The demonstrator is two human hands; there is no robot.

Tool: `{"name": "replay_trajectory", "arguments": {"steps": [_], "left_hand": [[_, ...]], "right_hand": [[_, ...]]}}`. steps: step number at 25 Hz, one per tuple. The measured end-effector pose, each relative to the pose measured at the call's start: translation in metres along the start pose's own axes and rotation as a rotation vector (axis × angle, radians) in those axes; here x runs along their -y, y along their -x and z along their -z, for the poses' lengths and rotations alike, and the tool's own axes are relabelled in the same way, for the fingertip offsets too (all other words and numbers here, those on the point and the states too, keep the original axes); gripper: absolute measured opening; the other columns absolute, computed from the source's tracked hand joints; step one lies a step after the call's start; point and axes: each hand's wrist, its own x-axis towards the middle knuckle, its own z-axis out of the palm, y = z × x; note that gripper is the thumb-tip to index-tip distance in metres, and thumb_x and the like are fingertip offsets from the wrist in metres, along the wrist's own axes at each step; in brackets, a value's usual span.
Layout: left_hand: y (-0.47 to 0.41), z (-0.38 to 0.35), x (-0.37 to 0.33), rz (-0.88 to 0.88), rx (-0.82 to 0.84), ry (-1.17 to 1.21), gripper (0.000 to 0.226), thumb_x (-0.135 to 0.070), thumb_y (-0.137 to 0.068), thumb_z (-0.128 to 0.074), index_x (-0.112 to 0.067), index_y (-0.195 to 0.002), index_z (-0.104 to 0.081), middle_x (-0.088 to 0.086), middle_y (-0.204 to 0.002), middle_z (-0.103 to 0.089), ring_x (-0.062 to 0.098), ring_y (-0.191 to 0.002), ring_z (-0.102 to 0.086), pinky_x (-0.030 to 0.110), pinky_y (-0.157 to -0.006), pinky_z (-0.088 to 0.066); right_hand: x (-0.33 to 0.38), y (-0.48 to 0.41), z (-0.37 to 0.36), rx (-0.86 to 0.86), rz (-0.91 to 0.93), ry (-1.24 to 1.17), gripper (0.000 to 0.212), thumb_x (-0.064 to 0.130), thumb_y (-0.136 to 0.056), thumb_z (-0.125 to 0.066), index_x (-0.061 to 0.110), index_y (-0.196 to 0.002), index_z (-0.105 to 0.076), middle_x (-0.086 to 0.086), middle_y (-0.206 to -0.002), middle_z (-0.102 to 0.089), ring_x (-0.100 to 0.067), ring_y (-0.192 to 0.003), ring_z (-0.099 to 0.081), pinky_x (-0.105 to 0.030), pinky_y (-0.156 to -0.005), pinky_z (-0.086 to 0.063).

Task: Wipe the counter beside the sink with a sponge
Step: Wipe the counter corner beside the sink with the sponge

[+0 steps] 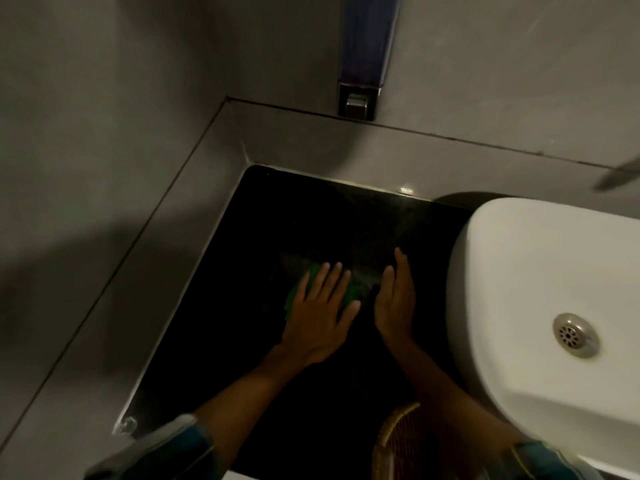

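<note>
A black counter (277, 216) fills the corner to the left of a white sink (540, 278). On it lies a green sponge (294, 296), mostly covered by my left hand (320, 313), which presses flat on it with fingers spread. My right hand (396, 299) rests on its edge on the counter just right of the sponge, fingers straight and together, holding nothing. It stands between the sponge and the sink's outer wall.
Grey tiled walls (104, 133) close the counter at the left and back. A wall-mounted soap dispenser (363, 64) hangs above the back edge. A woven basket (398, 441) sits at the counter's front, under my right forearm. The sink drain (575, 336) is at the right.
</note>
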Motion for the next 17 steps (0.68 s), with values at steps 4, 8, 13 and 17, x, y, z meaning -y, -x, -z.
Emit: {"name": "replay_trajectory", "arguments": {"steps": [4,8,13,17], "left_hand": [[0.016,0.048,0.082,0.177,-0.180,0.128,0.069,-0.055,-0.094,-0.012,-0.015,-0.147,-0.029,0.008,-0.157,-0.028,0.027,-0.147,-0.021,0.044,-0.120,-0.016],[0.021,0.050,0.133,0.081,-0.069,-0.154,0.076,-0.062,-0.092,-0.004,-0.018,-0.148,-0.029,0.010,-0.159,-0.025,0.027,-0.148,-0.017,0.047,-0.119,-0.017],[0.020,0.042,0.144,0.082,-0.066,-0.148,0.070,-0.063,-0.092,-0.010,-0.026,-0.150,-0.023,0.003,-0.161,-0.018,0.020,-0.150,-0.009,0.044,-0.121,-0.013],[0.021,0.043,0.136,0.103,-0.063,-0.126,0.066,-0.058,-0.092,-0.017,-0.026,-0.150,-0.023,0.003,-0.162,-0.016,0.020,-0.150,-0.007,0.046,-0.122,-0.012]], "right_hand": [[0.014,0.049,-0.019,0.329,0.605,0.395,0.057,0.046,-0.097,-0.034,0.019,-0.147,-0.032,-0.004,-0.158,-0.024,-0.023,-0.148,-0.016,-0.044,-0.119,-0.006],[0.012,0.023,-0.049,0.415,0.754,0.749,0.057,0.049,-0.098,-0.026,0.025,-0.150,-0.022,-0.005,-0.162,-0.014,-0.024,-0.149,-0.014,-0.053,-0.118,-0.004],[-0.001,-0.094,-0.022,0.163,0.255,0.854,0.059,0.044,-0.100,-0.028,0.019,-0.152,-0.018,-0.015,-0.162,-0.009,-0.031,-0.149,-0.006,-0.057,-0.118,-0.006],[-0.004,-0.050,-0.013,0.068,-0.032,0.752,0.061,0.040,-0.099,-0.031,0.014,-0.152,-0.016,-0.020,-0.161,-0.003,-0.035,-0.149,-0.001,-0.060,-0.118,-0.004]]}}
